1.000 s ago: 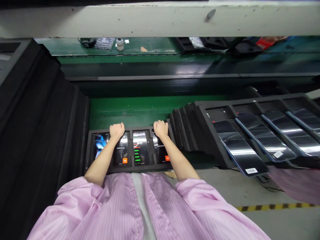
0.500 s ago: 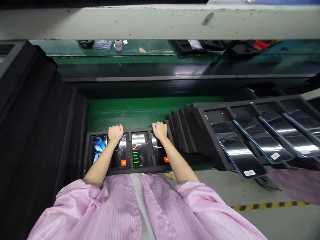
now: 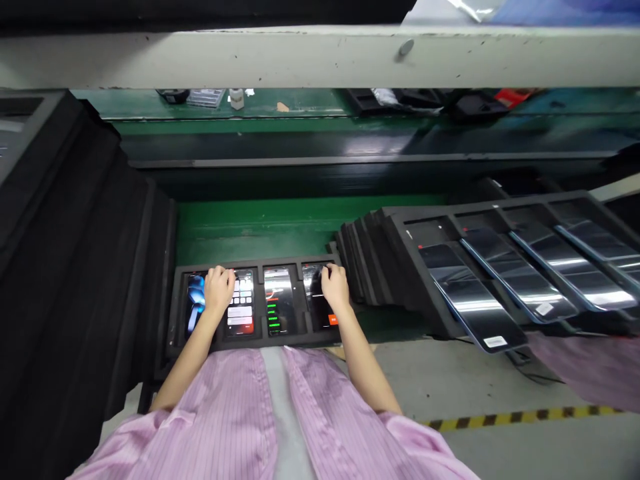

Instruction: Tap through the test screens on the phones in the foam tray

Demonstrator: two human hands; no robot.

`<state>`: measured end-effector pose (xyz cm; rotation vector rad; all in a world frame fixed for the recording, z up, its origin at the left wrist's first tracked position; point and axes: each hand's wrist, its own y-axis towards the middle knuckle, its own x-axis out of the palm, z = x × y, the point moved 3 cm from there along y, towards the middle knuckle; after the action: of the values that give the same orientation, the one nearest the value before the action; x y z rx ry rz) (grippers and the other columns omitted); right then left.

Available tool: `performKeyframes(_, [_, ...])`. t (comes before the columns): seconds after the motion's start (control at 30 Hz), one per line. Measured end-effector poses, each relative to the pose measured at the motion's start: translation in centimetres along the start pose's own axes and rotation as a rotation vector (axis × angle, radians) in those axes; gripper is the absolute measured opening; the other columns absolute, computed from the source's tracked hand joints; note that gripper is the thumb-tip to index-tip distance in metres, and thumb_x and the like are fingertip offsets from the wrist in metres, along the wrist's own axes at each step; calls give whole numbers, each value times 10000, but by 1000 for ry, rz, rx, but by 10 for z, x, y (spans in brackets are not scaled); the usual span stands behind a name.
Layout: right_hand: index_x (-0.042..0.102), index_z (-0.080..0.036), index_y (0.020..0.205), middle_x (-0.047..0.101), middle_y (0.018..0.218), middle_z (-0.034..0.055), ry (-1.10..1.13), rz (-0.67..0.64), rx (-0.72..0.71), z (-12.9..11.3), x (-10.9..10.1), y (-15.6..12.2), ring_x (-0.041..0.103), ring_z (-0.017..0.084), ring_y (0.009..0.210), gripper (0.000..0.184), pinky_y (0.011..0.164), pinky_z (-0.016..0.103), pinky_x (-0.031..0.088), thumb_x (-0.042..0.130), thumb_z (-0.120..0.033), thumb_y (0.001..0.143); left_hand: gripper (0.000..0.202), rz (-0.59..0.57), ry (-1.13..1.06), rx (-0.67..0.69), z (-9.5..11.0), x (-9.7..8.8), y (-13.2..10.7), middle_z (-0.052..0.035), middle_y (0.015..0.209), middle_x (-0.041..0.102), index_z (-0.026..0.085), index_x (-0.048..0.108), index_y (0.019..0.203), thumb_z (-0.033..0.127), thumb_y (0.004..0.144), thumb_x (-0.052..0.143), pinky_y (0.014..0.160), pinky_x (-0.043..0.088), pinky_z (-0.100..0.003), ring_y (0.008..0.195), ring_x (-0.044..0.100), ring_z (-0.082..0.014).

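Phones (image 3: 279, 307) lie in a black tray (image 3: 299, 307), both hands (image 3: 219, 290) (image 3: 336, 288) half-curled over it, any grip unclear.

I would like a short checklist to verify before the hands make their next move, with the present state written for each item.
1. Black tray has one phone in each compartment: ok, four in all.
2. Screens lit: ok on the leftmost phone, second phone, third phone and rightmost phone.
3. Left hand off the glass: cannot tell; it is over the two left phones, contact unclear.
4. Right hand off the glass: cannot tell; its fingers are over the rightmost phone.
5. Phones fully inside the side tray: not ok; the nearest one appears to jut past the edge.
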<state>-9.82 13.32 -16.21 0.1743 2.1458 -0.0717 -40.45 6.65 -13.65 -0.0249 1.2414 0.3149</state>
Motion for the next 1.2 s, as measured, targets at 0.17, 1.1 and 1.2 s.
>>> performKeyframes(0.17, [464,-43,1173,548,1101,220,53,8,36,-4,16,5,493,288,1065,462,918,411,359,338,-319,825,337,-28,-33,19,0,-1,1,-84,912,617,207,670,844,253,880,339,810,414,-369,925,523,-237])
performKeyframes(1.1, [511,-135,1067,572,942,120,222,12,80,6,18,14,514,247,924,408,867,394,384,412,-325,721,333,-243,39,230,7,-15,11,-98,1323,456,224,674,961,312,899,359,966,325,-474,1211,351,-289])
performKeyframes(1.2, [546,-143,1006,570,938,123,232,16,97,5,17,17,517,249,919,379,862,395,386,447,-349,703,343,-263,104,254,13,-14,14,-97,1365,422,211,682,901,290,897,348,967,314,-491,1231,338,-305])
